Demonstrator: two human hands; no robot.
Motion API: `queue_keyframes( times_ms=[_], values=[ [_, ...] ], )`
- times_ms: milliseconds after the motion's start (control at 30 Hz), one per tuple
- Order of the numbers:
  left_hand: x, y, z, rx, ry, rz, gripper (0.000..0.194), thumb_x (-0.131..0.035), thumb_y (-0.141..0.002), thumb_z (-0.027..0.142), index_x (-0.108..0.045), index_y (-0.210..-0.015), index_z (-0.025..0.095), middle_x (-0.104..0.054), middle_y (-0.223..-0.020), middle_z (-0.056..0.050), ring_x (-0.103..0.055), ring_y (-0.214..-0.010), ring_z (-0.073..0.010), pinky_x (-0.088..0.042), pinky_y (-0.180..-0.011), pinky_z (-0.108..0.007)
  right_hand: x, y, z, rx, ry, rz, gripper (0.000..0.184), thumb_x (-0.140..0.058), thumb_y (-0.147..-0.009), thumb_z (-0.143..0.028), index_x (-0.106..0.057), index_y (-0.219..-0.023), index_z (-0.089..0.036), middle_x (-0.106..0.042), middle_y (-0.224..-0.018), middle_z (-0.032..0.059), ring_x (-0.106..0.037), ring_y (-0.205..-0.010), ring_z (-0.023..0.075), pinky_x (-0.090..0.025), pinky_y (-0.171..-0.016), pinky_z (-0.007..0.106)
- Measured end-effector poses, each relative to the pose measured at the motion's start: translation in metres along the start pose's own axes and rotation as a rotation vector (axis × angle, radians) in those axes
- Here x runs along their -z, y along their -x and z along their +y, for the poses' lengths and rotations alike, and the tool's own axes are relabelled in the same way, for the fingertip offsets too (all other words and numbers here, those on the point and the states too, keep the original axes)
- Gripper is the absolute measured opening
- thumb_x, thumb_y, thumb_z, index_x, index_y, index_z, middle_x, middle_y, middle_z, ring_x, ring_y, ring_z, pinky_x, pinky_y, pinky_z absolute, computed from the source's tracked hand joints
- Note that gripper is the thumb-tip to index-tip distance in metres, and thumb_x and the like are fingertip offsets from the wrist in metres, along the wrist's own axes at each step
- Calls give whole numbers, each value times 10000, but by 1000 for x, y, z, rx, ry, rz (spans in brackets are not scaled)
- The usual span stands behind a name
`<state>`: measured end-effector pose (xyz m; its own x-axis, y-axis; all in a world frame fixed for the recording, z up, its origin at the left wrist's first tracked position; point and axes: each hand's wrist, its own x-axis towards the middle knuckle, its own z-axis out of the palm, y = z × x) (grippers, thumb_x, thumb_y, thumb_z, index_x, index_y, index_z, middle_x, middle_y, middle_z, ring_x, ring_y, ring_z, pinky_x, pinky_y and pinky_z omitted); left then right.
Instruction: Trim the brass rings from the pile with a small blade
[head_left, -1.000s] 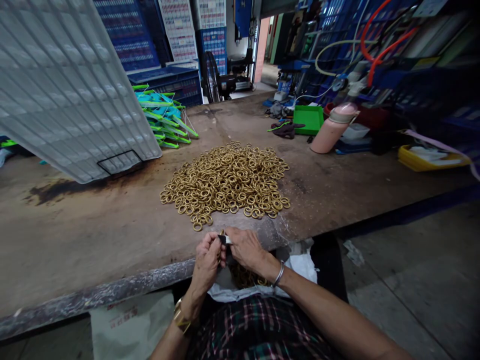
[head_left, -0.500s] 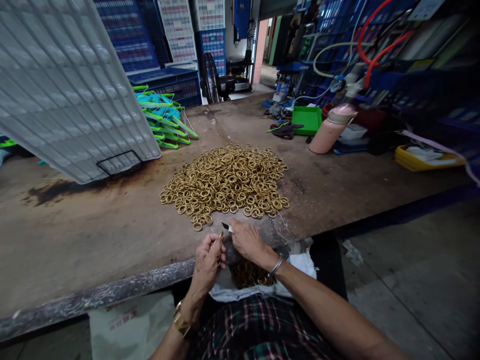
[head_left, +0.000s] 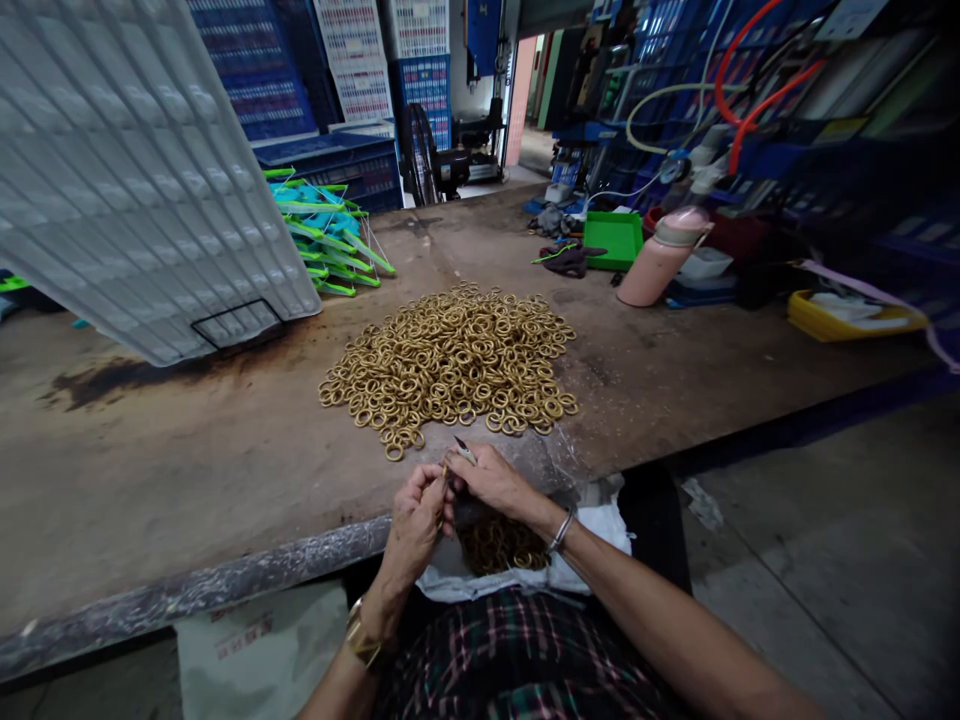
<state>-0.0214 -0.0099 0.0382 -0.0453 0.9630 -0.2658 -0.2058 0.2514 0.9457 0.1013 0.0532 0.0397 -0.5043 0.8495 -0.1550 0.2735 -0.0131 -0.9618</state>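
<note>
My left hand [head_left: 417, 510] pinches a small brass-coloured ring [head_left: 445, 472] near the table's front edge, its fingers curled. Close against it, my right hand [head_left: 491, 480] is closed on a small knife [head_left: 466, 452] with a pale handle, the dark tip pointing up and away from me. The fingertips of both hands meet, or nearly meet, at the ring. Beyond them a heap of brass-coloured rings [head_left: 457, 360] is spread on the table. Below my right wrist, more rings [head_left: 502, 545] lie in a white sack [head_left: 600, 530] on my lap.
A tall pale ribbed panel [head_left: 150, 180] stands at the left, beside bright green and blue pieces [head_left: 330, 230]. Toward the right are a green tray [head_left: 613, 240], a pink bottle [head_left: 664, 262] and a yellow tray [head_left: 855, 318]. The wooden table [head_left: 247, 470] ends just before my body.
My right hand has moved slightly left, onto the ring at my left fingertips. The knife's tip has swung from pointing left to pointing up. My left hand stays nearly still.
</note>
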Motion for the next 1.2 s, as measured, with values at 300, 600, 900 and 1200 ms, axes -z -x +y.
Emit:
queue_keyframes(
  times_ms=[300,600,900,1200],
  values=[
    [-2,-1,3,43,-36,11,330,-549,-764,492,-498,-754,166,-475,-543,66,-401,-375,-44,-365,-359,-163,-2,0,-2,9,25,53,235,-413,-825,-309,-470,-650,-163,-500,-568,-44,-444,-550,89,-317,-509,190],
    [-3,-1,3,37,-22,12,349,-571,-740,507,-529,-764,161,-486,-591,54,-411,-404,-43,-368,-362,-162,-2,1,0,-10,-13,49,257,-404,-836,-286,-476,-623,-162,-542,-555,-30,-462,-526,88,-331,-515,190],
    [1,-1,-4,43,88,40,332,-609,-718,489,-485,-752,184,-504,-579,64,-437,-418,-52,-374,-368,-163,2,4,-3,50,556,154,199,-392,-828,-175,-577,-760,-152,-602,-664,30,-509,-602,128,-322,-572,222],
    [1,0,-1,22,58,32,359,-596,-717,523,-491,-749,181,-494,-583,60,-429,-422,-48,-379,-382,-162,2,14,-4,85,875,-53,268,-402,-774,-125,-584,-968,-158,-659,-800,73,-588,-720,176,-322,-610,243]
  ],
)
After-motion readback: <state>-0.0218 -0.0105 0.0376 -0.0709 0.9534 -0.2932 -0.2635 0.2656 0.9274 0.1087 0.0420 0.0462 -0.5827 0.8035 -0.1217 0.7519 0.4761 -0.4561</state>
